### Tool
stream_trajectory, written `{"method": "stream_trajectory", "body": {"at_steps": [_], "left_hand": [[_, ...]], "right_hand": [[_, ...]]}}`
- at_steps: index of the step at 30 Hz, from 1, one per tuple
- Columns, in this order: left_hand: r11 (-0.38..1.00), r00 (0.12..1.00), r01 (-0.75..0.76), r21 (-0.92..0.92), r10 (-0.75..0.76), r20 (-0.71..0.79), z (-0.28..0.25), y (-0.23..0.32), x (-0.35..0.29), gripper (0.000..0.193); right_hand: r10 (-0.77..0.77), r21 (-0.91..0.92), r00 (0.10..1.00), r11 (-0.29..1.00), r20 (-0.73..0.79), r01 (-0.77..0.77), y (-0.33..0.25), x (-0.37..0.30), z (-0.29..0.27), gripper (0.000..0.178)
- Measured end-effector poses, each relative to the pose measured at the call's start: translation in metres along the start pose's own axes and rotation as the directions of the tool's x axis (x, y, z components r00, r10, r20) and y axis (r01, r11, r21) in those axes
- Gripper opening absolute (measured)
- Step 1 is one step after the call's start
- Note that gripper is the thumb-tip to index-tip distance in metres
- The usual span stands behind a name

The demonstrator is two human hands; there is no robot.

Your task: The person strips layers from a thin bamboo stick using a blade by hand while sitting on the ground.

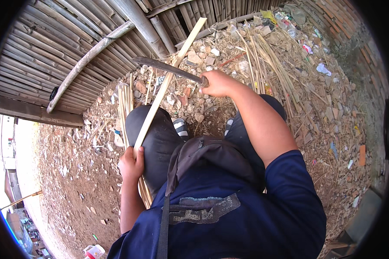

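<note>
Rubble-strewn dirt, left hand [132,164] fingers wrapped around bamboo strip [164,86], right hand [218,83] gripping machete [168,68]

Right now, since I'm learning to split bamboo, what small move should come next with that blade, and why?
Probably draw the blade a little further down along the bamboo strip. The right hand holds its handle, with the blade across the strip's upper part, while the left hand grips the strip's lower end against the knee, steadying it. Thin finished slivers lie beside the leg.
</note>
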State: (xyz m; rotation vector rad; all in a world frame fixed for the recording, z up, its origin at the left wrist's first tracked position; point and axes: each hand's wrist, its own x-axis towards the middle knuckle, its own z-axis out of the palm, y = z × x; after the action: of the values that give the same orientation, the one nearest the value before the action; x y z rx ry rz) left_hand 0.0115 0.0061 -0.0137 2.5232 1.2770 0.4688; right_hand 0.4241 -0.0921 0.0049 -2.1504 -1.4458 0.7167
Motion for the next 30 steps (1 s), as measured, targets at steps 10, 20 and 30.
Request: {"method": "stream_trajectory", "body": {"at_steps": [10,20,30], "left_hand": [[0.999,0.998,0.047,-0.006,-0.047,0.033,-0.0008,0.0011,0.0002,0.048],[1.0,0.999,0.029,0.01,-0.029,0.022,0.0004,-0.0007,-0.0007,0.047],[1.0,1.0,-0.008,-0.004,0.008,-0.003,0.0022,-0.0006,0.0001,0.048]], "right_hand": [[0.014,0.007,1.0,1.0,-0.018,-0.014,-0.0003,-0.0003,-0.0002,0.038],[0.001,0.013,1.0,1.0,-0.006,-0.001,0.0021,0.002,0.0013,0.041],[-0.03,-0.012,0.999,0.999,-0.03,0.03,0.0053,0.0028,0.0035,0.044]]}}
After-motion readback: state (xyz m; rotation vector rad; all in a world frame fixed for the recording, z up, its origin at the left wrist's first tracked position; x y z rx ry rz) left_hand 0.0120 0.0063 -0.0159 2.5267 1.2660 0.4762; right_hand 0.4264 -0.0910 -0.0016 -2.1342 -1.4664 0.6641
